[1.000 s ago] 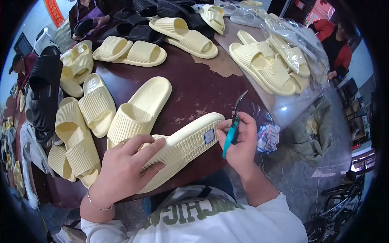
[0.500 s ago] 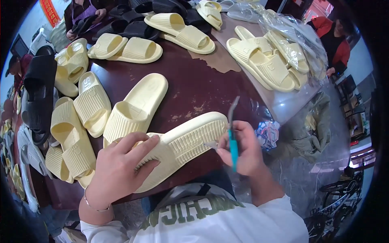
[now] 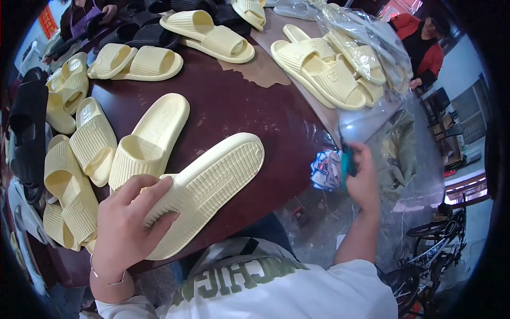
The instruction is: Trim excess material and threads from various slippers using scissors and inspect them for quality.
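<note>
My left hand (image 3: 127,220) is closed around the strap end of a cream slide slipper (image 3: 223,178). The slipper is tilted, with its ribbed sole facing up. Off to the right, beyond the table edge, my right hand (image 3: 364,178) is slightly blurred and grips a teal-handled tool (image 3: 347,166); its thin metal tip is hard to make out against the table corner. Close to that hand is a bunch of white, blue and red labels (image 3: 325,170). Another cream slipper (image 3: 154,135) rests upright just beyond the held one.
Cream slippers (image 3: 68,186) and a black slipper (image 3: 26,133) line the left side. Black slippers (image 3: 154,36) lie at the back. A plastic-wrapped pile (image 3: 366,58) is at the far right, near a person in red (image 3: 425,48). Bicycles (image 3: 438,250) stand right.
My right hand has drawn away from the sole to the right with the tool, to beside the labels. The left hand still holds the slipper. The whole view has shifted somewhat.
</note>
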`<state>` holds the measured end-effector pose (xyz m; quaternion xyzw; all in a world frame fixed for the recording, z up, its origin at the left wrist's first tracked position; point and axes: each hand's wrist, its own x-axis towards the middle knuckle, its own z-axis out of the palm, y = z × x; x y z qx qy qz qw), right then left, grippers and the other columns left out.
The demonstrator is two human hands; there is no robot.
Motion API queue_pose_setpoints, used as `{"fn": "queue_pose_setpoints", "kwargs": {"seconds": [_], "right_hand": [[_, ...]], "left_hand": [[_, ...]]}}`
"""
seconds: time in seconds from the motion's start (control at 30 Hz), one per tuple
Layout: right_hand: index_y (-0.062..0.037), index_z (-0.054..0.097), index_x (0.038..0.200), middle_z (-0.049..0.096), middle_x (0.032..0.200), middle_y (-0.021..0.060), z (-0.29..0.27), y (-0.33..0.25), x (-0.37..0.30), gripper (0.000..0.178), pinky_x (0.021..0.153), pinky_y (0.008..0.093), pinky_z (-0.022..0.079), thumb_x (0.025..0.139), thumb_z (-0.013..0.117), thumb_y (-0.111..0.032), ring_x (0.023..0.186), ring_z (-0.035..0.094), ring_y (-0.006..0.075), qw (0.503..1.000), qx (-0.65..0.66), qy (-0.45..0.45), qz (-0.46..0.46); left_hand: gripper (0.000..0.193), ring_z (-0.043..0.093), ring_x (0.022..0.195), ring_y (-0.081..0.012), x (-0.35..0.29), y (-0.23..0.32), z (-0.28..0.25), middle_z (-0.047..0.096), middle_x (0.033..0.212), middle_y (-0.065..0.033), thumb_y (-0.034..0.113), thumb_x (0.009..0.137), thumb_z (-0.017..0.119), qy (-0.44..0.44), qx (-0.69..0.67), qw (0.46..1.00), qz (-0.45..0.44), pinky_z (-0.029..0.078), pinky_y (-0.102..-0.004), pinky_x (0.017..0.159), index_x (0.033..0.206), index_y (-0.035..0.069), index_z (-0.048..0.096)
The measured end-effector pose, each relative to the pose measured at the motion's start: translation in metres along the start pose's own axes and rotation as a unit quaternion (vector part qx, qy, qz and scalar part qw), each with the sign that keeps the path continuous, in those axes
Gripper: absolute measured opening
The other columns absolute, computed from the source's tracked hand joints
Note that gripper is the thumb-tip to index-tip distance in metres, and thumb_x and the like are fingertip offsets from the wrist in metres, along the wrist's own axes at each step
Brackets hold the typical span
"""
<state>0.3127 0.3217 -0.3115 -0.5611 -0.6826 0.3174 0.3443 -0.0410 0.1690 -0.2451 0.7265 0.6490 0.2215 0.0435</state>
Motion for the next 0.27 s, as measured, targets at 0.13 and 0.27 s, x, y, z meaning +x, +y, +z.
{"fn": "queue_pose_setpoints", "kwargs": {"seconds": [0.13, 0.27], "right_hand": [[-0.0028, 0.046, 0.113, 0.063, 0.083, 0.0110, 0.011, -0.013, 0.001, 0.043, 0.072, 0.0287, 0.047, 0.073, 0.063, -0.001, 0.079, 0.061, 0.0155, 0.993, -0.120, 0.001, -0.011], [-0.0071, 0.047, 0.114, 0.065, 0.093, 0.0138, 0.015, -0.019, -0.003, 0.042, 0.080, 0.0272, 0.045, 0.075, 0.064, -0.006, 0.090, 0.064, 0.0268, 0.989, -0.140, 0.037, -0.009]], "left_hand": [[0.041, 0.061, 0.071, -0.0237, -0.004, 0.000, -0.002, 0.059, 0.093, -0.0077, 0.015, 0.067, 0.071, -0.010, -0.003, 1.000, -0.025, 0.049, -0.0320, 0.059, 0.106, 0.010, 0.060], [0.041, 0.061, 0.071, -0.0242, -0.008, -0.003, -0.010, 0.059, 0.094, -0.0079, 0.016, 0.067, 0.071, -0.007, -0.030, 1.000, 0.005, 0.049, -0.0317, 0.059, 0.107, 0.012, 0.060]]}}
